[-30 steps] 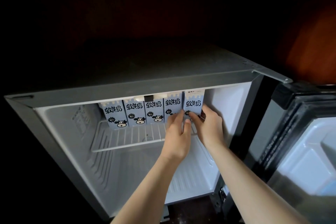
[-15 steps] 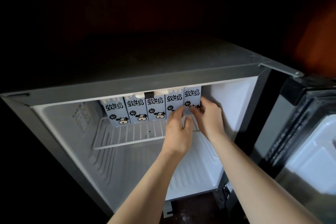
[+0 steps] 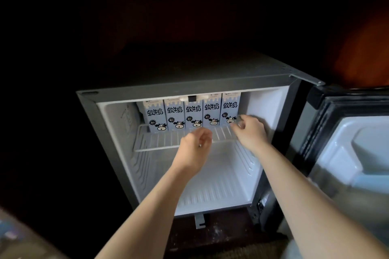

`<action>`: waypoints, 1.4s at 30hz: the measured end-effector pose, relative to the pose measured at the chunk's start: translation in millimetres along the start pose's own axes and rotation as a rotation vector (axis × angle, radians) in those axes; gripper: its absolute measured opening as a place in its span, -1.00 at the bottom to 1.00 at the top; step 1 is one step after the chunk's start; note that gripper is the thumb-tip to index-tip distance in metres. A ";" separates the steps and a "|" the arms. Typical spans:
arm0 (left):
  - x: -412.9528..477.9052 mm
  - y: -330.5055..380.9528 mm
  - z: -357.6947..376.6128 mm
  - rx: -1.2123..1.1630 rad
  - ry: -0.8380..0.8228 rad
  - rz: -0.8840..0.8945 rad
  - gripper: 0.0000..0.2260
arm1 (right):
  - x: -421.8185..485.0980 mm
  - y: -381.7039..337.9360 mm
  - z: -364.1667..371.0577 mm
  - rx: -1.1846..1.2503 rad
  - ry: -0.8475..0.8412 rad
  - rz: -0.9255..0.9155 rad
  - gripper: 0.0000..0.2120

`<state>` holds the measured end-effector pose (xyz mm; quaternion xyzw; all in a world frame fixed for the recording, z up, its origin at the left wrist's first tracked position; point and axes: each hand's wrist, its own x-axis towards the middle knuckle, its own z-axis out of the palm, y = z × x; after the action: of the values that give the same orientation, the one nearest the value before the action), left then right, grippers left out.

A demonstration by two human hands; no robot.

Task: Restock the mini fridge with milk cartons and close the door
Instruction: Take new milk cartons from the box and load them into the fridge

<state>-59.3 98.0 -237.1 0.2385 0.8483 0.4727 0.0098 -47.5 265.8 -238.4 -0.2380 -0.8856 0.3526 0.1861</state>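
Several blue-and-white milk cartons with a cow print stand upright in a row at the back of the wire shelf [image 3: 160, 145] in the open mini fridge [image 3: 117, 132]; the rightmost carton [image 3: 230, 107] is beside my right hand. My left hand [image 3: 194, 150] hovers in front of the shelf with loosely curled fingers and holds nothing. My right hand [image 3: 249, 129] is just in front of the rightmost carton, fingers loosely curled, apart from it. The fridge door [image 3: 345, 143] stands open on the right.
The lower compartment of the fridge [image 3: 210, 185] holds nothing. Room is left on the shelf to the right of the cartons. A blurred cardboard box edge [image 3: 19, 237] shows at the bottom left. The surroundings are dark.
Both hands have let go of the rightmost carton and drawn back from the row. The view has pulled back and shifted left, showing more of the fridge.
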 end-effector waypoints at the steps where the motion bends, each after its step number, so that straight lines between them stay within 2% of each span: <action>1: -7.5 0.5 -7.6 0.023 -0.027 0.005 -0.82 | -7.7 -3.9 -4.6 -0.054 -0.033 -0.006 -0.80; 2: -15.2 2.0 -15.6 0.054 -0.058 0.018 -0.81 | -14.2 -7.2 -8.0 -0.113 -0.085 -0.018 -0.73; 6: -46.9 9.1 -49.0 0.306 -0.262 0.065 -0.79 | -41.5 -29.7 -17.5 -0.309 -0.287 -0.100 -0.69; 8: -63.6 10.0 -69.0 0.399 -0.313 0.064 -0.79 | -58.9 -47.0 -21.0 -0.343 -0.350 -0.141 -0.69; 14: -117.3 14.6 -143.5 0.540 -0.340 -0.013 -0.78 | -124.6 -101.7 -13.4 -0.351 -0.560 -0.297 -0.69; 21: -197.2 2.0 -231.5 0.592 -0.365 -0.234 -0.69 | -201.7 -159.8 24.1 -0.392 -0.856 -0.480 -0.71; 24: -239.7 -14.0 -255.9 0.605 -0.387 -0.334 -0.66 | -236.8 -181.6 53.2 -0.450 -0.997 -0.574 -0.63; 28: -295.6 -42.0 -273.5 0.646 -0.337 -0.493 -0.66 | -288.8 -199.5 96.8 -0.522 -1.111 -0.681 -0.61; 33: -356.7 -70.4 -280.9 0.565 -0.376 -0.639 -0.65 | -350.5 -196.5 145.5 -0.539 -1.194 -0.747 -0.63; 37: -396.1 -104.5 -269.9 0.557 -0.366 -0.747 -0.62 | -386.9 -183.7 188.6 -0.580 -1.348 -0.798 -0.60; 42: -442.2 -160.3 -241.5 0.514 -0.371 -0.889 -0.65 | -412.6 -174.5 221.9 -0.597 -1.442 -0.800 -0.58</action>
<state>210.6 -348.0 -325.3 -0.0691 0.9396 0.1502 0.2998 128.7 -192.6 -332.1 0.3325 -0.8599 0.0787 -0.3793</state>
